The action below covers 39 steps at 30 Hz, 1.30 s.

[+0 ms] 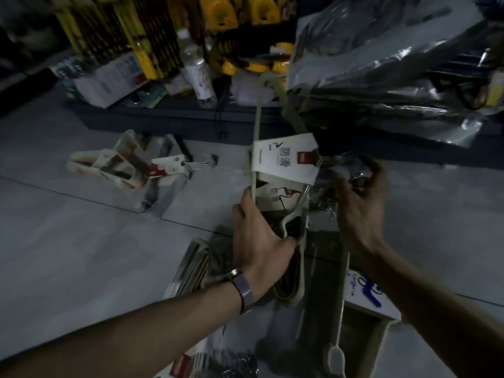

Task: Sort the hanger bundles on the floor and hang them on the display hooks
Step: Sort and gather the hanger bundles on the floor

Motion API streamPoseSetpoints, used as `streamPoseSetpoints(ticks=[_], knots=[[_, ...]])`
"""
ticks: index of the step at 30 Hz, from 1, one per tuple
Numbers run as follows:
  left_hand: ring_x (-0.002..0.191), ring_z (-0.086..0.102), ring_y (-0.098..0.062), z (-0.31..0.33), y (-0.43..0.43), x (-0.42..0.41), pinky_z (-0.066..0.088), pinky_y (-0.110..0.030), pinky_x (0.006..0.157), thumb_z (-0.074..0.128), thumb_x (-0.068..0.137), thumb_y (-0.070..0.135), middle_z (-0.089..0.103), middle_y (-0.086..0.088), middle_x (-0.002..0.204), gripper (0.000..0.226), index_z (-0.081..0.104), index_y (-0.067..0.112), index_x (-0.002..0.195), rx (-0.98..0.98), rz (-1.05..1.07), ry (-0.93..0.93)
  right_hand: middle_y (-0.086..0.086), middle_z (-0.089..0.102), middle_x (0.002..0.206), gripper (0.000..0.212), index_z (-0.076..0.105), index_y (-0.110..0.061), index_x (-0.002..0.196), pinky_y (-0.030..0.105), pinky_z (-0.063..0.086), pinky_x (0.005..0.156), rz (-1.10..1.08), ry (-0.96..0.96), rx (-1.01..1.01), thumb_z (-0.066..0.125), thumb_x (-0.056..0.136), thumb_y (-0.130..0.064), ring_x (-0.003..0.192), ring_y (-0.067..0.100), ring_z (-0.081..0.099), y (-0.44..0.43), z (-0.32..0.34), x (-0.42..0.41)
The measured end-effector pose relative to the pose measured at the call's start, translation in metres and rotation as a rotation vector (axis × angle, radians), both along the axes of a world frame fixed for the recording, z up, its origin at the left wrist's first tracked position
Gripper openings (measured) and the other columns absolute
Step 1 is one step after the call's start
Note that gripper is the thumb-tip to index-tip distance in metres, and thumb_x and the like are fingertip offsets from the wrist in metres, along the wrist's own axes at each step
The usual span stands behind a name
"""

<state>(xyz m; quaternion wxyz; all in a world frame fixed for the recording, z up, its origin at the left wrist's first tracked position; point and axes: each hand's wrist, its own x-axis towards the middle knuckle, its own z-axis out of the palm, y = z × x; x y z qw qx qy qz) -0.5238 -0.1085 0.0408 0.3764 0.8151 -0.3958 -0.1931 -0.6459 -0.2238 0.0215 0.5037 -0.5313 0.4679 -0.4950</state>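
Beige hanger bundle (283, 165), long axis forward

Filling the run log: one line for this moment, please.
left hand grips hanger bundle | right hand holds clear plastic | other bundles on floor

We see the held hanger bundle (296, 233) in pale sage green. Its label card (283, 162) is white with black characters and a small red square. Clear wrap (345, 165) beside it: transparent, white glints.

Floor (81, 241): pale grey tile, thin dark seams.
- Toward the floor's left edge: cream bundle (109, 162) with a red-and-white tag, and a fanned bundle (154, 208) striped grey and white.
- Along the far edge: shelf base (163, 118) dark grey; packs (218, 12) yellow with black stripes; bottle (197, 69) clear, white cap, red print.
- Far right corner: bag (381, 50) silvery, dark contents.
- Near edge: box (357, 298) white, blue scribble.

Wrist strap (244, 290): silver-grey mesh.
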Motion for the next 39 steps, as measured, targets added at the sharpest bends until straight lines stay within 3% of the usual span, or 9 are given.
streamPoseSetpoints(ticks=[3,10,17,21,27,31,34,37,39], knots=[[0.111,0.053,-0.022,-0.003,0.001,0.006,0.04,-0.016,0.065,0.09,0.068,0.027,0.043,-0.001,0.129,0.096,0.031,0.022,0.144,0.116,0.097,0.036,0.009,0.059,0.129,0.051,0.044,-0.037,0.139,0.051,0.059,0.093,0.062,0.158,-0.025,0.062,0.093,-0.05,0.111,0.025,0.065,-0.013,-0.009,0.026],[0.129,0.045,-0.032,-0.002,-0.023,-0.003,0.045,-0.04,0.103,0.09,0.072,0.035,0.04,-0.012,0.142,0.097,0.029,0.013,0.144,0.27,0.164,0.17,0.008,0.028,0.14,0.057,0.038,-0.022,0.148,0.042,0.051,0.107,0.166,0.301,-0.063,0.066,0.1,-0.033,0.126,0.033,0.051,-0.025,-0.02,0.044],[0.12,0.043,-0.022,-0.013,-0.013,-0.019,0.041,-0.022,0.086,0.087,0.071,0.027,0.036,-0.004,0.136,0.092,0.031,0.015,0.144,0.126,0.16,0.179,0.003,0.03,0.138,0.055,0.04,-0.027,0.146,0.036,0.055,0.101,0.144,0.236,-0.201,0.069,0.099,-0.027,0.109,0.008,0.055,-0.015,-0.027,0.029],[0.108,0.03,-0.005,-0.018,-0.004,-0.027,0.028,-0.006,0.06,0.086,0.075,0.025,0.031,0.0,0.14,0.098,0.023,0.02,0.151,0.112,0.061,0.181,0.002,0.027,0.137,0.056,0.039,-0.02,0.147,0.039,0.053,0.104,0.14,0.257,-0.237,0.065,0.098,-0.032,0.121,0.019,0.05,-0.008,-0.035,0.015],[0.115,0.026,-0.01,-0.023,0.0,-0.025,0.026,-0.002,0.068,0.083,0.08,0.026,0.017,0.003,0.137,0.091,0.021,0.017,0.147,0.205,0.054,0.189,0.0,0.024,0.136,0.057,0.041,-0.015,0.146,0.028,0.049,0.104,0.194,0.328,-0.259,0.068,0.097,-0.032,0.117,0.009,0.044,-0.002,-0.044,0.008],[0.133,0.026,-0.021,-0.019,0.003,-0.022,0.019,-0.012,0.087,0.081,0.083,0.025,0.019,-0.004,0.143,0.092,0.017,0.014,0.149,0.299,0.022,0.214,0.004,0.025,0.14,0.054,0.042,-0.016,0.144,0.035,0.046,0.107,0.187,0.367,-0.231,0.068,0.099,-0.034,0.124,0.016,0.039,0.002,-0.042,0.01],[0.137,0.033,-0.027,-0.016,0.005,-0.016,0.033,-0.027,0.095,0.086,0.077,0.028,0.028,-0.008,0.146,0.102,0.017,0.015,0.152,0.317,0.011,0.2,0.001,0.027,0.14,0.055,0.044,-0.022,0.143,0.034,0.047,0.102,0.197,0.41,-0.207,0.069,0.097,-0.041,0.123,0.017,0.04,0.002,-0.036,0.005],[0.131,0.029,-0.023,-0.001,0.001,-0.011,0.037,-0.03,0.09,0.084,0.075,0.048,0.018,-0.002,0.148,0.118,0.004,0.022,0.159,0.3,-0.027,0.066,-0.001,0.031,0.134,0.039,0.052,-0.022,0.135,0.027,0.048,0.093,0.257,0.454,-0.198,0.062,0.102,-0.041,0.117,0.019,0.047,-0.002,-0.03,-0.004],[0.124,0.03,-0.02,0.017,-0.013,-0.006,0.038,-0.03,0.079,0.068,0.087,0.059,0.018,0.0,0.148,0.092,0.017,0.025,0.156,0.265,-0.115,-0.091,0.0,0.039,0.13,0.031,0.06,-0.021,0.126,0.017,0.045,0.082,0.302,0.504,-0.208,0.054,0.105,-0.043,0.105,0.011,0.053,-0.005,-0.023,-0.013]])
